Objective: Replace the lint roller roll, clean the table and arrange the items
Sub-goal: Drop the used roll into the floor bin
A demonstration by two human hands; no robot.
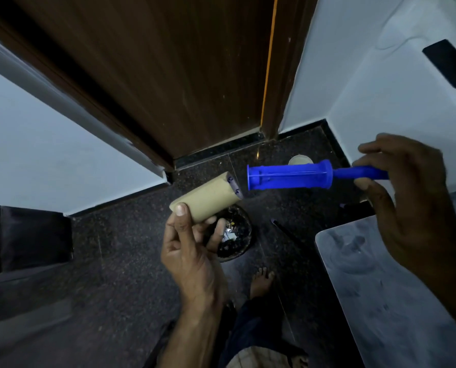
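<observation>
A: While the left grip point(192, 256) pinches the roll point(208, 197) at its near end, just off the free end of the blue roller point(288, 177), what holds the roller?

B: Right grip point(407, 197), curled round its handle. Roll likely light, crushable cardboard: hold mid-body, gently.

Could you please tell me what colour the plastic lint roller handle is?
Bright blue; the plastic lint roller handle shows clearly in the head view.
</observation>
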